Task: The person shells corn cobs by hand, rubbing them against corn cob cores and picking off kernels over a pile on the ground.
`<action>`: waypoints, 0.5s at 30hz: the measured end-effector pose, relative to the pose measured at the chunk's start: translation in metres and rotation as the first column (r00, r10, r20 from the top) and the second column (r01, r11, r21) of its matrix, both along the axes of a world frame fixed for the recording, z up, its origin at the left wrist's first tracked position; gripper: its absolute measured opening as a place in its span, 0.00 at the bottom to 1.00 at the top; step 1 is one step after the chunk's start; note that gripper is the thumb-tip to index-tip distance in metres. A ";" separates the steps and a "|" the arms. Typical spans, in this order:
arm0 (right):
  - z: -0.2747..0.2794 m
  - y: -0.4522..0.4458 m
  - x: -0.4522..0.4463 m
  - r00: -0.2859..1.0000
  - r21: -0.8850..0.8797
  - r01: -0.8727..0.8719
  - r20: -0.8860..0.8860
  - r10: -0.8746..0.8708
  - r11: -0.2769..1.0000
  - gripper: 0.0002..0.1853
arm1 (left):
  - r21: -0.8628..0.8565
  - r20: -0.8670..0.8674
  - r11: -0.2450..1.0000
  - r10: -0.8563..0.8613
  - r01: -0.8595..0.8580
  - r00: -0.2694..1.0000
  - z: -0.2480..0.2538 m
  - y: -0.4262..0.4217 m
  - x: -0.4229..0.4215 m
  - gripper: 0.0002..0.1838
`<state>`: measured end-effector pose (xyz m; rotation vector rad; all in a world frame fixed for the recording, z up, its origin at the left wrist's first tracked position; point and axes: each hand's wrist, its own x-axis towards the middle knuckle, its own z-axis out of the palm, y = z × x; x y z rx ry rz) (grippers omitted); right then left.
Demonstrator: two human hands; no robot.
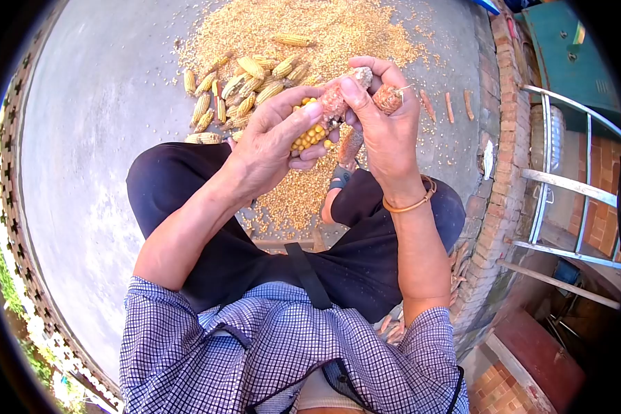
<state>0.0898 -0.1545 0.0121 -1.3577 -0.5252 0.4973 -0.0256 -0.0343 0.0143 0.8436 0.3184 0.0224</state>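
Observation:
My left hand (272,138) is closed around an ear of corn (309,138), its yellow kernels showing between thumb and fingers. The upper part of that ear is stripped to a reddish core. Against it, my right hand (386,127) grips a bare corncob (388,101), its thumb pressed near where the two meet. Both hands are raised above my lap, close together. Below them a rough, elongated reddish piece (350,147) shows near my foot; I cannot tell whether it is held. Beyond my left hand lies a pile of unshelled ears (252,83).
Loose kernels (255,27) spread over the grey concrete floor (90,172), with more between my legs. Several bare cobs (450,107) lie to the right. A low brick edge (507,124), a metal rail frame (566,181) and a green cabinet (573,62) stand at right.

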 end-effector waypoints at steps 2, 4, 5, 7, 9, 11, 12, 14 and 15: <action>0.001 0.001 -0.001 1.000 -0.017 0.008 -0.001 -0.008 1.000 0.15 | -0.007 0.008 1.000 0.013 -0.012 1.000 -0.002 -0.001 0.000 0.20; 0.002 0.000 -0.003 1.000 -0.025 0.015 0.008 -0.015 1.000 0.15 | -0.019 0.041 1.000 -0.002 0.003 0.999 -0.007 -0.001 0.000 0.19; 0.002 0.000 -0.003 1.000 -0.024 0.018 0.019 -0.018 1.000 0.15 | -0.012 0.031 1.000 0.009 -0.009 0.999 -0.005 -0.001 0.000 0.18; 0.002 0.001 -0.003 0.999 -0.013 0.023 0.037 -0.023 1.000 0.15 | 0.000 0.013 0.999 0.032 -0.032 0.999 -0.001 -0.003 0.000 0.17; -0.001 0.003 -0.004 0.999 0.003 0.027 0.047 -0.027 1.000 0.15 | -0.007 0.017 1.000 0.020 -0.020 1.000 -0.005 0.000 -0.001 0.17; 0.002 0.005 -0.006 0.999 -0.020 0.023 0.034 -0.022 1.000 0.15 | -0.004 0.003 1.000 0.015 -0.015 1.000 -0.006 0.003 0.000 0.17; 0.003 0.005 -0.008 0.999 -0.031 0.022 0.028 -0.021 0.999 0.15 | 0.002 -0.013 1.000 0.013 -0.013 1.000 -0.006 0.003 -0.001 0.18; 0.003 0.001 -0.004 0.999 -0.038 0.004 0.040 -0.003 0.999 0.15 | -0.023 -0.011 1.000 -0.015 0.015 1.000 -0.006 0.004 -0.001 0.18; 0.003 0.000 -0.002 0.999 -0.041 -0.006 0.048 0.008 0.999 0.15 | -0.052 0.012 0.998 -0.040 0.041 0.999 -0.006 0.007 -0.001 0.19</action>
